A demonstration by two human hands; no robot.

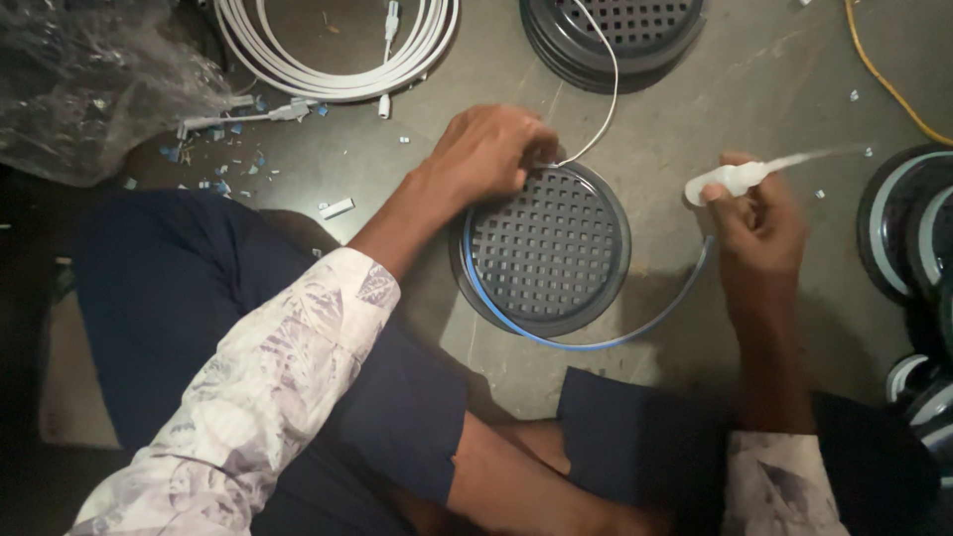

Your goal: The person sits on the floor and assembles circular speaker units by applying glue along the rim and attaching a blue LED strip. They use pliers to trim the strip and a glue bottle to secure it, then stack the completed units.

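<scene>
The round black grille frame (548, 250) lies flat on the floor between the person's knees, with a blue-white strip (596, 342) seated along its left rim but swinging free in an arc off its lower right, so roughly half looks fitted. The left hand (488, 151) presses fingertips onto the frame's upper-left edge. Right of the frame, the right hand (759, 220) is clenched around the strip's white connector end (730, 181). Above it sits another grille frame (615, 35) and coiled white strip (338, 50).

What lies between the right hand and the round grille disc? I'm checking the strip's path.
In the head view, a blue-white strip arcs from the round grille disc up toward the right hand; otherwise bare floor.
</scene>
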